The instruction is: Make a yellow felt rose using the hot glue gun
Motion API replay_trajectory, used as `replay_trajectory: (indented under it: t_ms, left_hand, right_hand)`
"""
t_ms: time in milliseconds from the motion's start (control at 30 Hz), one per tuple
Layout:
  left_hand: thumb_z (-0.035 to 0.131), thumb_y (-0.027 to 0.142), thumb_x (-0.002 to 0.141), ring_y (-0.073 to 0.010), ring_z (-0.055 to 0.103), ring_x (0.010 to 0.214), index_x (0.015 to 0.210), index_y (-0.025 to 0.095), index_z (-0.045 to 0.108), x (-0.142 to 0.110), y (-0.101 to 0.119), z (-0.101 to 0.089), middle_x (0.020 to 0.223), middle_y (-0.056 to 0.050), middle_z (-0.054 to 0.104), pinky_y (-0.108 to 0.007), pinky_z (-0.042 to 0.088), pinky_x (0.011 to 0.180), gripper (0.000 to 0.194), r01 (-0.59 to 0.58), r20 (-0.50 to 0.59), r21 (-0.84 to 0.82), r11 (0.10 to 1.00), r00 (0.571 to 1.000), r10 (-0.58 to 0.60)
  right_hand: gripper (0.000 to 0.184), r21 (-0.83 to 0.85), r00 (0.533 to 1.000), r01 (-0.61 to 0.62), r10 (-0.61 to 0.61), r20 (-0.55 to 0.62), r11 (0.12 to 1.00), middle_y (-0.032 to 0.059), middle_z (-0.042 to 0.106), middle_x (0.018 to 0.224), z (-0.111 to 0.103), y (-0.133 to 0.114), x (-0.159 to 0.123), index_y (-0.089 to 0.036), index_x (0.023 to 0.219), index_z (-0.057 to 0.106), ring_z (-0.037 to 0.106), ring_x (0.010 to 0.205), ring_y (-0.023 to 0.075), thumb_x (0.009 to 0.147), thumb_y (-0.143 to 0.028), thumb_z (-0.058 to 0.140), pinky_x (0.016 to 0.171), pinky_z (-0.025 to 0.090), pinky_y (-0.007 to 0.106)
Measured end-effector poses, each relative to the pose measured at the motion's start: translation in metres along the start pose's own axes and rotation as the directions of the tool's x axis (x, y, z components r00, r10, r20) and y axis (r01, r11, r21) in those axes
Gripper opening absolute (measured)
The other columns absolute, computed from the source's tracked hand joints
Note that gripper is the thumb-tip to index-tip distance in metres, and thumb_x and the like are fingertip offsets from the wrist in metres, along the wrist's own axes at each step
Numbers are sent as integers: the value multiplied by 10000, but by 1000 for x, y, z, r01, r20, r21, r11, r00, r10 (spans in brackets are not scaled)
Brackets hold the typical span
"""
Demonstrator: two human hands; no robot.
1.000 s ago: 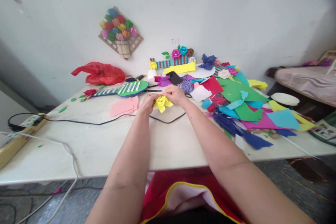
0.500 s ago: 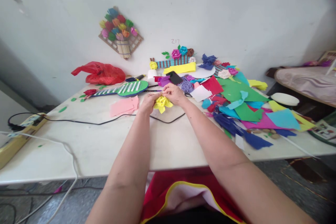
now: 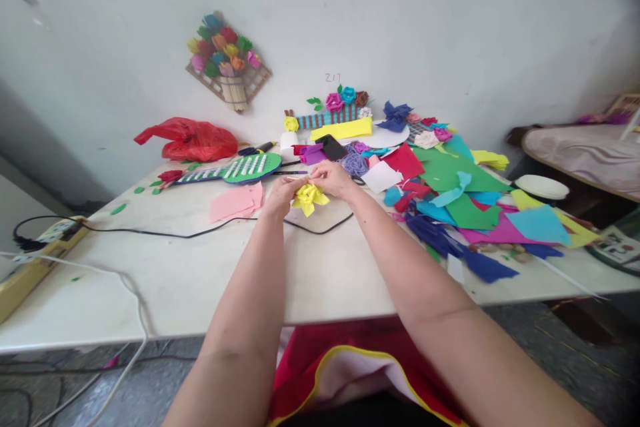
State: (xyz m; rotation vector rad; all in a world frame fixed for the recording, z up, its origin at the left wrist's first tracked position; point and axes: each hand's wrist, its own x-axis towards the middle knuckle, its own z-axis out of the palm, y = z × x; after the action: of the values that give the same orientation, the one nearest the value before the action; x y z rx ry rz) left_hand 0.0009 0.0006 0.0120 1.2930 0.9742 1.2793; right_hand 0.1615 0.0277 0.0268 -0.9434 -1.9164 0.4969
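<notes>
A yellow paper flower (image 3: 309, 198) with pointed petals is held between my two hands, over the middle of the white table (image 3: 330, 280). My left hand (image 3: 281, 196) is closed on its left side, fingertips pinched at the flower's back edge. From the right, my right hand (image 3: 332, 179) pinches the same far edge, thumb and fingers pressed together. Where the fingertips meet, the fine detail is too small to make out. Close by on the left lie pink paper sheets (image 3: 236, 203); a black cable (image 3: 320, 233) runs just in front of the flower.
On the right is a pile of coloured paper, with a green sheet (image 3: 460, 170) and dark blue strips (image 3: 485, 267). A red plastic bag (image 3: 195, 140), a green guitar-shaped craft (image 3: 250, 168) and a phone (image 3: 333, 147) lie toward the wall. A power strip (image 3: 45, 257) sits at the left edge.
Both hands stay around the yellow flower in nearly the same place. The right fingers shift slightly at its back edge.
</notes>
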Motion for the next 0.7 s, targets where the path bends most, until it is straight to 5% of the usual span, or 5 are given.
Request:
replay_trajectory:
  t_ms: [367, 700]
  left_hand:
    - [842, 494, 484, -138, 538, 492, 500, 157, 625, -1, 1, -1, 483, -3, 565, -258, 403, 520, 401, -4, 0, 26, 1000, 1000, 4]
    - [853, 462, 501, -130, 521, 513, 492, 162, 638, -3, 4, -1, 511, -22, 590, -245, 380, 508, 369, 7, 44, 52, 999, 999, -10]
  right_hand:
    - [162, 28, 995, -8, 5, 103, 1000, 70, 720, 928, -9, -1, -3, -157, 749, 784, 650, 854, 185, 739, -152, 622, 817, 523, 323]
    - [164, 3, 968, 143, -141, 210, 990, 47, 726, 876, -11, 5, -1, -176, 716, 774, 646, 801, 148, 786, -148, 628, 752, 520, 266]
